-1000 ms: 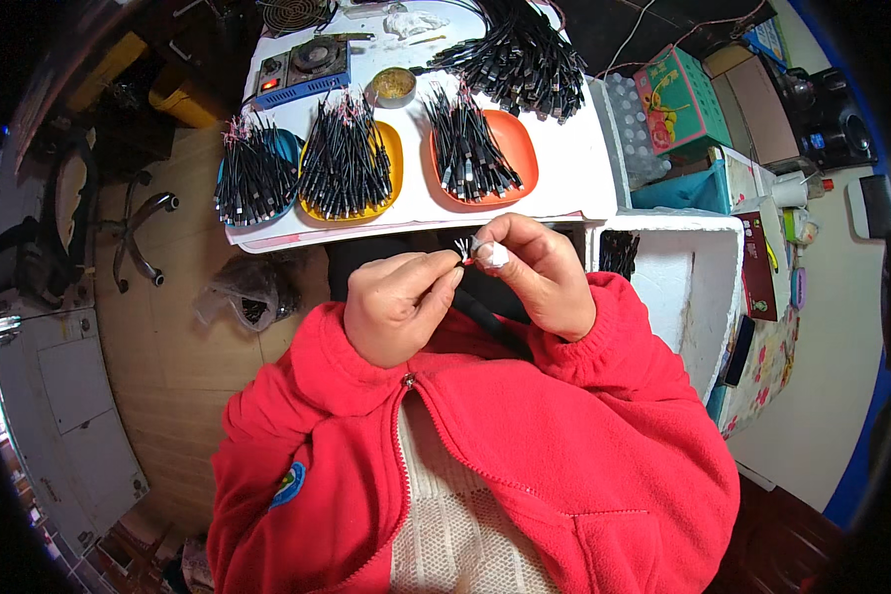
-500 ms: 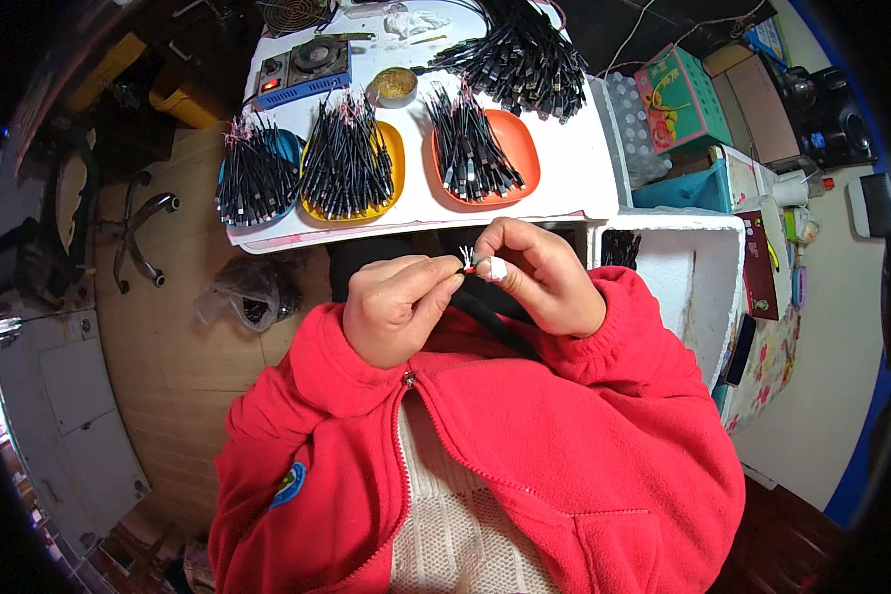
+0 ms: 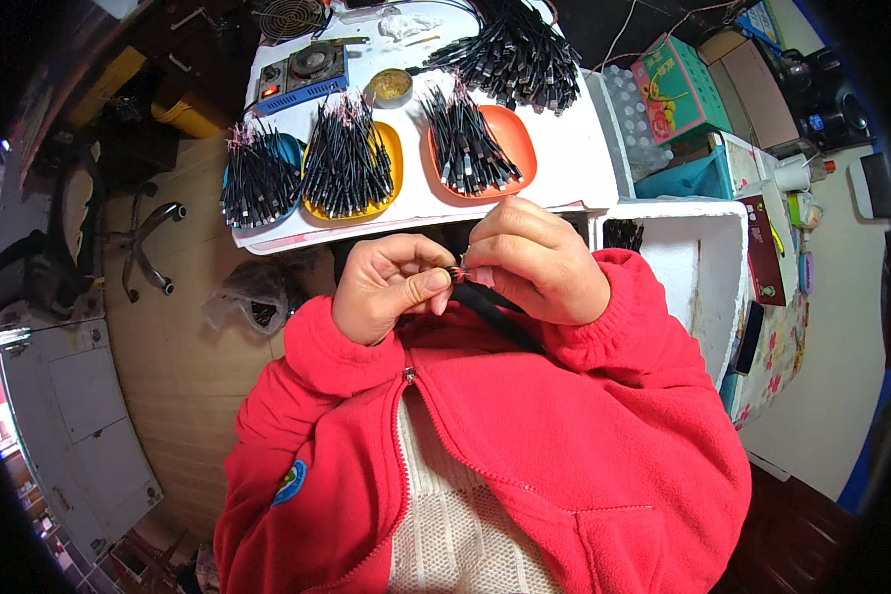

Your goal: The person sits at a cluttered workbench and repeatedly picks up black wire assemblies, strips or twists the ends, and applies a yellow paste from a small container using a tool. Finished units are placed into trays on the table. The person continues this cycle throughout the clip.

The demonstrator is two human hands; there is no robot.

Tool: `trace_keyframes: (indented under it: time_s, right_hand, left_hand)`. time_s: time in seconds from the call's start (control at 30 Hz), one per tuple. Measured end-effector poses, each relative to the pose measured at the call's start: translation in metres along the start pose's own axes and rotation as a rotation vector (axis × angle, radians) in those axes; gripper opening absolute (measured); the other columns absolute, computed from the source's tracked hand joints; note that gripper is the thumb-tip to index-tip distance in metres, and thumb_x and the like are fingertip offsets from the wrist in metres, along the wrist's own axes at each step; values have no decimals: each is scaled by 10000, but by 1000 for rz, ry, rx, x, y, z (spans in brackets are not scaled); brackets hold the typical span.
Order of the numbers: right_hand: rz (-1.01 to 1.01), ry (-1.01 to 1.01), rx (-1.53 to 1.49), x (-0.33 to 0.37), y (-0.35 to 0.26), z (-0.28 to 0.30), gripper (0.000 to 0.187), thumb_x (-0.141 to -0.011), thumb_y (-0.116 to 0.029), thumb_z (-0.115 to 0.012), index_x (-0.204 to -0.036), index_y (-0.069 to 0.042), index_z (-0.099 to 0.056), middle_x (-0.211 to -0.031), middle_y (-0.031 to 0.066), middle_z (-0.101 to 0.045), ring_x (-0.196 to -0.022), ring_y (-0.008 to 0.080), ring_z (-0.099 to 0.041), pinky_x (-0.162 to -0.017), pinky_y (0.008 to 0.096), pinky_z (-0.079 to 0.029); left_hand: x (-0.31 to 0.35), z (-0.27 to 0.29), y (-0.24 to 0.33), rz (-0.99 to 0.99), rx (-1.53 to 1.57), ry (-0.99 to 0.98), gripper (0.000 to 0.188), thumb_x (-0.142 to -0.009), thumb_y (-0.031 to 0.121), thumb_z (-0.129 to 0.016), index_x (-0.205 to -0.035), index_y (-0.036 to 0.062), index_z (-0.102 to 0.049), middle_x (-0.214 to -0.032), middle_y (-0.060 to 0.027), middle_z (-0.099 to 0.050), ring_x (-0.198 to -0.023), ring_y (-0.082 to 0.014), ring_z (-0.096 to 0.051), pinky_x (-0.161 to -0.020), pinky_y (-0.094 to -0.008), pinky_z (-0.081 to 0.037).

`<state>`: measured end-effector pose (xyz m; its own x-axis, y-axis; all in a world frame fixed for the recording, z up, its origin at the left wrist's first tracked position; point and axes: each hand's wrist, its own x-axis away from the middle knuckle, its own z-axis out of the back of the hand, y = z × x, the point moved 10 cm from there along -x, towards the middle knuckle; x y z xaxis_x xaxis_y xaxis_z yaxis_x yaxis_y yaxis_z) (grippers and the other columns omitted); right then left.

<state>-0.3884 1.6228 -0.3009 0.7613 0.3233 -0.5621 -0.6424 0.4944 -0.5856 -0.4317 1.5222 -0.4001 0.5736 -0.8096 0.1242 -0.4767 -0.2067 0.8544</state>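
In front of my chest, my left hand (image 3: 391,285) pinches a small bundle of black cables (image 3: 455,274) between thumb and forefinger, with red wire ends showing. My right hand (image 3: 537,261) meets it from the right, its fingers closed on the thin wire ends; their tips are partly hidden. White wrapping covers part of the right thumb. Beyond the hands, similar black cables lie in heaps on a blue plate (image 3: 292,150), a yellow plate (image 3: 394,176) and an orange plate (image 3: 521,144), bare wire ends pointing away.
A white table (image 3: 416,213) carries a blue heating device (image 3: 312,87), a round tin (image 3: 391,89) and a big cable heap (image 3: 515,54). On the right stand a white foam box (image 3: 698,212), clear bottles (image 3: 629,109) and a green carton (image 3: 681,84). A chair base (image 3: 148,243) stands left.
My right hand has turned, its fingers closing over the white strands that stood up before. My left thumb has shifted along the cables, and red wires now show between the hands.
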Motion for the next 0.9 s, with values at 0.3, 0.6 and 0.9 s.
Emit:
trace_keyframes:
  time_s: [0.3, 0.6, 0.9]
  right_hand:
    - [-127, -17, 117, 14, 22, 18, 214, -765, -64, -723, -963, -38, -647, -919, 105, -612, -867, 271, -607, -768, 345, -492]
    - [-235, -38, -321, 2, 12, 0, 136, -816, -39, -694, -939, -14, -641, -882, 92, -640, -824, 232, -643, -741, 317, -511]
    - [-997, -218, -1266, 52, 53, -64, 151, -949, -131, -602, -971, 18, -601, -847, 4, -613, -777, 80, -550, -713, 234, -456]
  left_hand:
    - [8, -10, 26, -253, -12, -43, 97, -897, 2, -610, -967, -56, -645, -814, -84, -634, -637, -99, -546, -577, -223, -443]
    - [6, -17, 39, -302, -341, -11, 81, -873, 33, -658, -893, -46, -658, -732, -79, -638, -617, -117, -581, -556, -228, -453]
    - [13, -43, 69, -696, -951, -117, 210, -711, -59, -696, -910, 2, -670, -752, -123, -639, -640, -261, -641, -569, -322, -500]
